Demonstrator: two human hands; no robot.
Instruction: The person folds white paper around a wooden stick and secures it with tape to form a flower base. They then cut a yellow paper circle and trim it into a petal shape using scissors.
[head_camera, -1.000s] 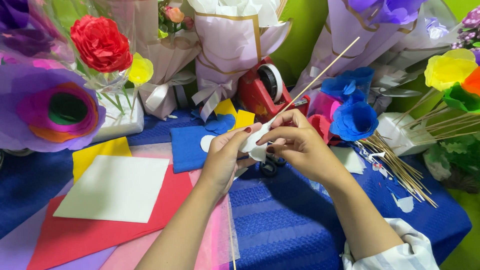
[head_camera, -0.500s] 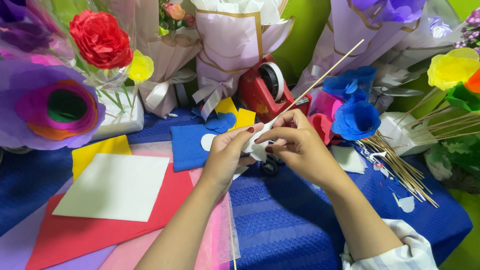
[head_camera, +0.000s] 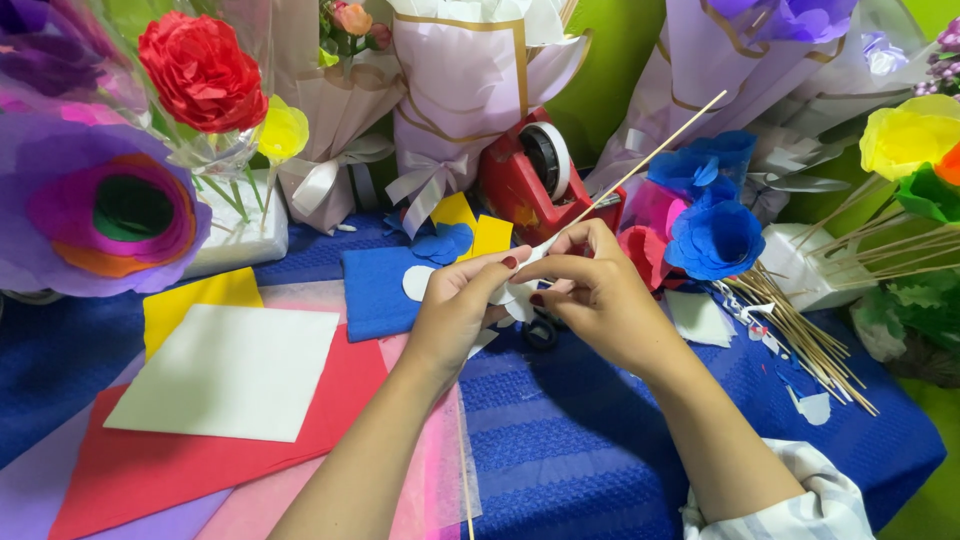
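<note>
Left hand (head_camera: 455, 310) and right hand (head_camera: 590, 295) both pinched shut on one white paper piece (head_camera: 515, 297) wrapped at base of one thin wooden stick (head_camera: 640, 165), held above blue desk (head_camera: 600, 440). Directly behind: one red tape dispenser (head_camera: 530, 180). Right: two blue paper flowers (head_camera: 712, 215), loose skewer pile (head_camera: 800, 335). Left: one white sheet (head_camera: 225, 372) over one red sheet (head_camera: 330, 420).

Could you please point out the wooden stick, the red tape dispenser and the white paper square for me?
wooden stick (head_camera: 650, 158), head view, bare middle of the shaft.
red tape dispenser (head_camera: 512, 190), head view, red body.
white paper square (head_camera: 225, 372), head view, centre of the sheet.
</note>
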